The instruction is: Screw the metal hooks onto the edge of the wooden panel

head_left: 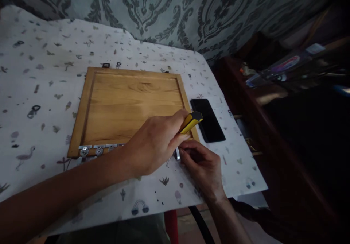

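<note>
A wooden panel (133, 98) with a raised frame lies flat on the table. My left hand (150, 145) is closed around the handle of a yellow and black screwdriver (191, 122), tilted over the panel's near right corner. The tool's tip is hidden behind my fingers. My right hand (203, 165) is closed in a pinch at that corner, fingertips against a silver metal hinge piece (177, 154). Part of that piece is covered by my hands. Along the panel's near left edge sit several metal hinges (98, 150) with screws; my left arm covers the rest of the row.
A black phone (209, 122) lies just right of the panel. A patterned white cloth (43, 101) covers the table. Small dark pieces of hardware (106, 65) show at the panel's far edge. Beyond the table's right side is a plastic bottle (284, 65) on dark red furniture.
</note>
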{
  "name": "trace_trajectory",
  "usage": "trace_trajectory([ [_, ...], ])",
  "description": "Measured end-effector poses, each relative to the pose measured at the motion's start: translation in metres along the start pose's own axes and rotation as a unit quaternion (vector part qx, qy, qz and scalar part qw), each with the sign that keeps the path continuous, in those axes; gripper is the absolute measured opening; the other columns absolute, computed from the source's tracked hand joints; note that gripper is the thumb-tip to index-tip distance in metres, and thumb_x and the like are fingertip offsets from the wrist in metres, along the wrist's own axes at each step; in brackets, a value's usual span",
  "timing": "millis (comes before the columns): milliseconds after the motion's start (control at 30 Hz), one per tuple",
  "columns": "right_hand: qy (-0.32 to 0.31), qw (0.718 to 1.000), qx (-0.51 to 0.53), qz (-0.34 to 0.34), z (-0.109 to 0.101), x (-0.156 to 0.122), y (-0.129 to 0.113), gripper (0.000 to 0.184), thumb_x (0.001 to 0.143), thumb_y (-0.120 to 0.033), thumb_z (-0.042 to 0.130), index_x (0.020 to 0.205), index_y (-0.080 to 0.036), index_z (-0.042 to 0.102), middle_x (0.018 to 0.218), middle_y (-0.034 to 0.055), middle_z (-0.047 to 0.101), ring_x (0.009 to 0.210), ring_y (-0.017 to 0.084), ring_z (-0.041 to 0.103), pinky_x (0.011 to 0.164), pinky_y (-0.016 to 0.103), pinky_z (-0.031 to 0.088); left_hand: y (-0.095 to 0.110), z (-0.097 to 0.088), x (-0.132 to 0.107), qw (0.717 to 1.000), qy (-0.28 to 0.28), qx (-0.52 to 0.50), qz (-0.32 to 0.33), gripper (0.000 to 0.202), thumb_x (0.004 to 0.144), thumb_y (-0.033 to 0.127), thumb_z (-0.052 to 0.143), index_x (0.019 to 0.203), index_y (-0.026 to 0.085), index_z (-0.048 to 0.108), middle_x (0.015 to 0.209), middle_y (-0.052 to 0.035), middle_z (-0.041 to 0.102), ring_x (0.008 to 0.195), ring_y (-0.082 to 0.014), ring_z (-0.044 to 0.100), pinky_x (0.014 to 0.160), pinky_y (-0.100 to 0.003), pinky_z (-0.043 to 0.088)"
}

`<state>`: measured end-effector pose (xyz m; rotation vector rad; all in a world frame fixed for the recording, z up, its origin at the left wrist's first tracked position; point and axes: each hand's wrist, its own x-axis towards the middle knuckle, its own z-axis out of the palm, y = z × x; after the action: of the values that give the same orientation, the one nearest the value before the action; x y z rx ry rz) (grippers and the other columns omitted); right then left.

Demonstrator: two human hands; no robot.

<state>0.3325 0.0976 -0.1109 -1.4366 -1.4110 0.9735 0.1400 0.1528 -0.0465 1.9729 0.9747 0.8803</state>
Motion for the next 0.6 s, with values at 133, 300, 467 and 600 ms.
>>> trace_trajectory([
  [133, 0.026, 0.999, 0.014, 0.027, -0.003, -0.005, -0.001, 0.009, 0.081, -0.030, 0.080, 0.083, -0.022, 0.077, 0.069, 0.0007, 0.073, 0.056, 0.012, 0.061, 0.052, 0.022, 0.052, 0.001, -0.001, -0.002, 1.000, -0.002, 0.008, 0.009, 0.011, 0.095, 0.011, 0.056, 0.101, 0.019, 0.053, 0.075, 0.0043, 0.065, 0.063, -0.0094, 0.059, 0.059, -0.021, 0.042],
  [300, 0.004, 0.999, 0.022, 0.037, -0.005, -0.007, -0.005, 0.010, 0.083, -0.031, 0.079, 0.086, -0.022, 0.078, 0.069, 0.0008, 0.071, 0.056, 0.013, 0.061, 0.053, 0.025, 0.052, 0.002, -0.001, -0.004, 1.000, -0.003, 0.012, 0.006, 0.010, 0.095, 0.011, 0.055, 0.097, 0.020, 0.052, 0.077, 0.0042, 0.065, 0.062, -0.0090, 0.059, 0.056, -0.021, 0.041],
  [467, -0.055, 0.997, 0.032, 0.042, -0.007, -0.001, -0.010, 0.007, 0.085, -0.029, 0.077, 0.087, -0.022, 0.079, 0.067, -0.0002, 0.069, 0.056, 0.013, 0.062, 0.055, 0.025, 0.053, 0.004, -0.002, -0.003, 1.000, -0.008, 0.009, -0.014, 0.010, 0.095, 0.011, 0.056, 0.096, 0.020, 0.051, 0.074, 0.0054, 0.062, 0.061, -0.0085, 0.059, 0.055, -0.020, 0.040],
  [600, -0.079, 0.995, 0.041, 0.040, -0.009, 0.004, -0.011, 0.006, 0.087, -0.028, 0.076, 0.087, -0.023, 0.078, 0.071, -0.0002, 0.070, 0.058, 0.012, 0.063, 0.057, 0.025, 0.054, 0.006, -0.002, -0.003, 1.000, 0.000, 0.026, -0.002, 0.010, 0.095, 0.011, 0.057, 0.099, 0.019, 0.052, 0.074, 0.0058, 0.062, 0.059, -0.0080, 0.057, 0.054, -0.020, 0.038],
])
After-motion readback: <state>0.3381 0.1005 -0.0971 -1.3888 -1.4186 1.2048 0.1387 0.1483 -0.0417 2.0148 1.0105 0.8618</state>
